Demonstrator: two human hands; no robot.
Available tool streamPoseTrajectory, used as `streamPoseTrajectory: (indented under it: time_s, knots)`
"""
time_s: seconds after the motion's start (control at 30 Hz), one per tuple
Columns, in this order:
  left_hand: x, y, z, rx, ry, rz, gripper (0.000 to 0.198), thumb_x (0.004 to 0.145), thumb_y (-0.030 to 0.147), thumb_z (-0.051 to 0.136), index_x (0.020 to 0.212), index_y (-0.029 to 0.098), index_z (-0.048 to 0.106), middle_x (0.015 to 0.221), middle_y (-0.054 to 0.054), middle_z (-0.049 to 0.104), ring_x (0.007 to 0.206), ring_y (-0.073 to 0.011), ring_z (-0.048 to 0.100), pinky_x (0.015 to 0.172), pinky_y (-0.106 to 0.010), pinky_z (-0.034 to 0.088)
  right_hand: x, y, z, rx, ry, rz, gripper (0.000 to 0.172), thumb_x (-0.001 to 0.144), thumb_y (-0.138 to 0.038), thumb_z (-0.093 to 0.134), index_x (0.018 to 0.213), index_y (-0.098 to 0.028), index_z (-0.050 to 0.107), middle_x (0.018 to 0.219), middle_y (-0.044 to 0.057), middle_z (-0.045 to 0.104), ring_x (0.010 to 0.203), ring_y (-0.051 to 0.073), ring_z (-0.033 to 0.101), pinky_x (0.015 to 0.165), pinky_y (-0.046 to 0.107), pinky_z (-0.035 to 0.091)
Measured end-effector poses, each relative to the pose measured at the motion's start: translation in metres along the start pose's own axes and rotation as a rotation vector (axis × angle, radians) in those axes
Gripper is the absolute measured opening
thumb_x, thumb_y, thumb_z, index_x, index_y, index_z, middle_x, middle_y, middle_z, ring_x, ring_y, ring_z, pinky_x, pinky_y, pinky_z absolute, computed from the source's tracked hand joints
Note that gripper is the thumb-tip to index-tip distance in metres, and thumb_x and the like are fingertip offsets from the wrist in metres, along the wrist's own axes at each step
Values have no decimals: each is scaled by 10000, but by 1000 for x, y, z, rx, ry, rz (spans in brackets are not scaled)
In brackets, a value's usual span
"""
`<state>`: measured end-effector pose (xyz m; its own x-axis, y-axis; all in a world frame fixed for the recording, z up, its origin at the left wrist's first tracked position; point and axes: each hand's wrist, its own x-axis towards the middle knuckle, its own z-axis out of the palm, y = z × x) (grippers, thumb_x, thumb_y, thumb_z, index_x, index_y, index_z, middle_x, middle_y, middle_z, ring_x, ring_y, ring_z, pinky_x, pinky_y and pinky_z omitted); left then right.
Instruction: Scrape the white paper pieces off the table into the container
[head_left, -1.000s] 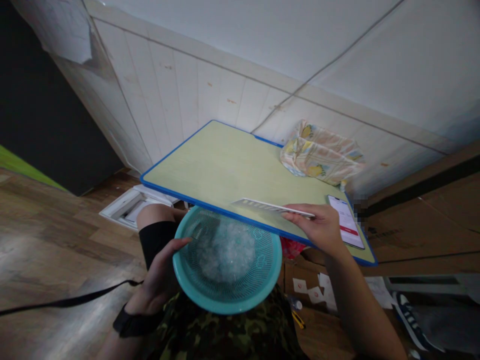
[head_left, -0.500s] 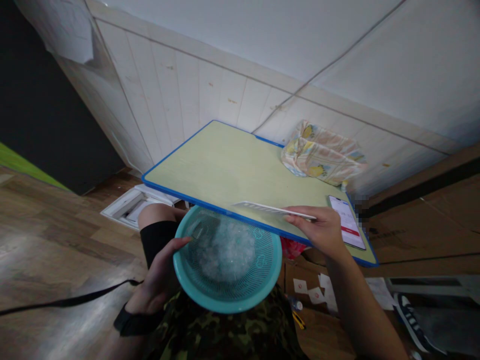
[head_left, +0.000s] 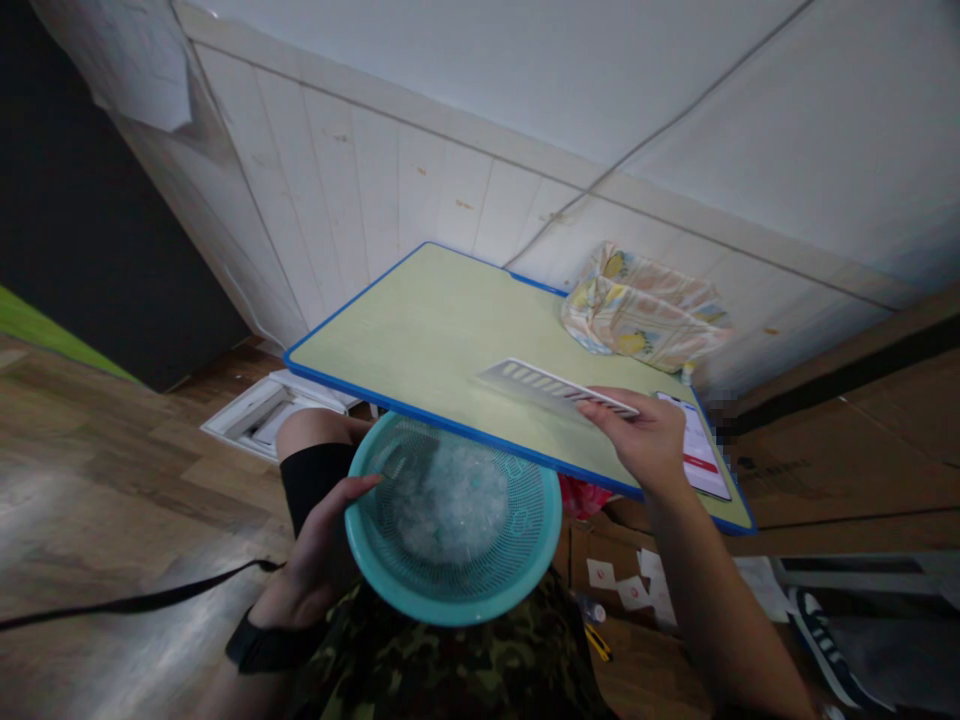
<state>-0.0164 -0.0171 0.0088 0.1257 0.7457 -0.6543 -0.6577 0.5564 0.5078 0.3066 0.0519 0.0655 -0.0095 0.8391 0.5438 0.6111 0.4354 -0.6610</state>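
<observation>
In my lap rests a round turquoise plastic basket [head_left: 450,606] with mesh walls. Many small clear, whitish pieces [head_left: 454,505] lie in its bottom; their kind is too blurred to make out. My left hand [head_left: 322,540] grips the basket's left rim, thumb over the edge and fingers hidden beneath. A thin white slotted plastic tray [head_left: 551,382] is pinched by its right end in my right hand [head_left: 637,430]. It is held tilted above the front part of the table [head_left: 420,320], a pale yellow top with blue edging.
At the table's back right lies a patterned cloth bundle [head_left: 649,310]. A phone [head_left: 701,455] with a lit screen lies near the right edge. Cardboard boxes [head_left: 847,450] stand to the right. Below on the right are paper cards [head_left: 630,590], a yellow cutter [head_left: 598,643] and a shoe [head_left: 829,640].
My right hand has raised the slotted tray a little and tipped it so that more of its slots show. My left hand and the basket have stayed nearly still.
</observation>
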Motion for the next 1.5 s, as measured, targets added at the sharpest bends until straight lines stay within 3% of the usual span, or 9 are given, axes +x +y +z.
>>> streamPoseTrajectory:
  time_s: [0.27, 0.5, 0.77, 1.03, 1.2, 1.5]
  knots:
    - [3, 0, -2, 22, -15, 9, 232, 902, 135, 562, 946, 61, 778, 830, -170, 825, 754, -313, 793, 778, -417, 642, 18, 7, 19, 47, -96, 5, 135, 799, -322, 766, 899, -248, 817, 911, 21, 796, 838, 221, 761, 796, 316, 602]
    - [2, -2, -6, 15, -39, 7, 227, 885, 159, 594, 986, 75, 780, 758, -136, 821, 736, -310, 791, 755, -402, 644, -6, -13, 5, 17, -160, -30, 115, 804, -309, 764, 896, -270, 821, 896, 24, 793, 802, 233, 768, 759, 320, 627]
    - [1, -1, -2, -30, -3, 15, 231, 838, 127, 641, 1026, 103, 774, 640, -80, 797, 569, -271, 762, 626, -337, 638, -23, -26, -6, 46, -199, -49, 98, 790, -314, 783, 877, -294, 822, 835, 12, 791, 685, 219, 758, 645, 298, 633]
    - [-1, 1, -2, 15, 4, 16, 233, 890, 132, 575, 1008, 63, 763, 726, -129, 816, 726, -305, 791, 735, -389, 645, 18, 1, 17, 39, 13, 42, 172, 784, -368, 776, 902, -250, 818, 888, 20, 796, 732, 208, 745, 672, 300, 600]
    - [1, 0, -6, 7, -6, 13, 286, 871, 136, 608, 1114, 64, 742, 814, -138, 829, 760, -312, 793, 766, -407, 644, 36, 15, 29, 49, -24, 27, 229, 798, -413, 753, 914, -226, 814, 920, 36, 795, 776, 217, 744, 713, 323, 598]
    - [4, -2, -8, -20, -30, 3, 249, 872, 162, 615, 1040, 75, 776, 804, -148, 826, 811, -331, 791, 793, -425, 640, 10, -3, 3, 27, -161, -1, 118, 783, -332, 776, 868, -265, 821, 864, 21, 795, 774, 222, 762, 734, 307, 611]
